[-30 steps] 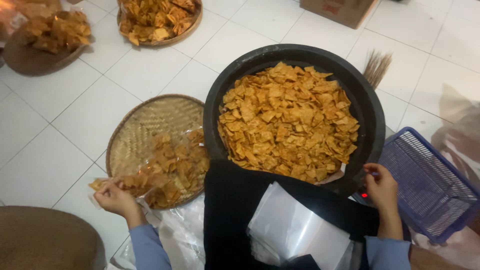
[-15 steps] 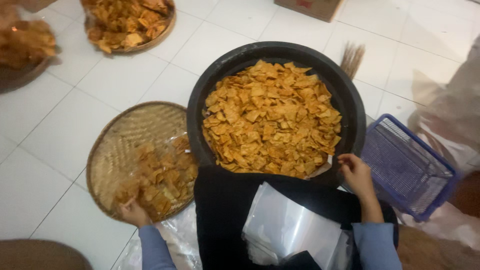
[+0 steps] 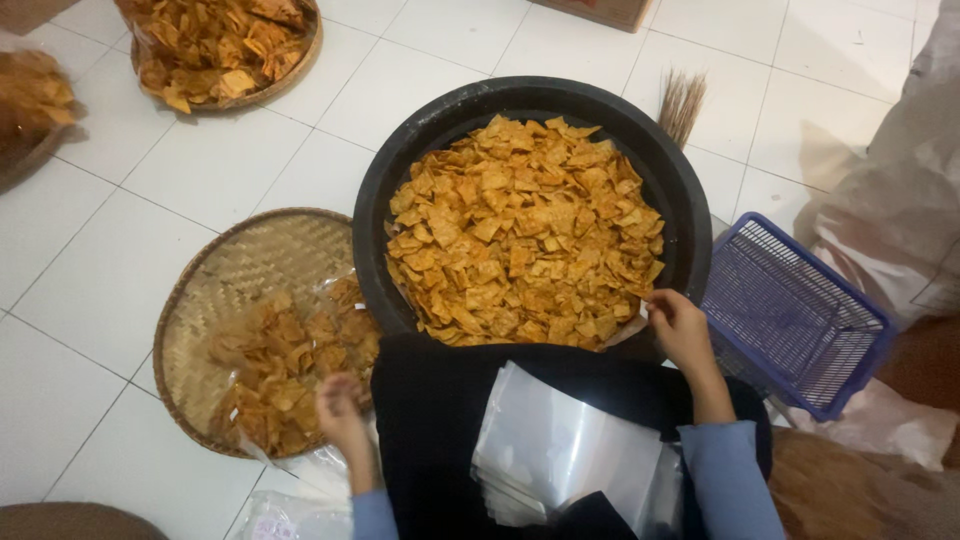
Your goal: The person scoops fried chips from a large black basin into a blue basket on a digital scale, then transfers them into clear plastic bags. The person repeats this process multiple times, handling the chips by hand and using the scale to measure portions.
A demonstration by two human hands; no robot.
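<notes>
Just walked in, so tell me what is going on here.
A person sits on the tiled floor over a big black basin heaped with square orange chips. The right hand rests at the near edge of that heap. The left hand is on bagged chips lying on a round woven tray. A stack of clear plastic bags lies on the lap, and a blue plastic basket stands to the right.

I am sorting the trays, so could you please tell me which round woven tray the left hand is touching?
The left hand touches the near round woven bamboo tray beside the black basin; the other lies far off.
</notes>
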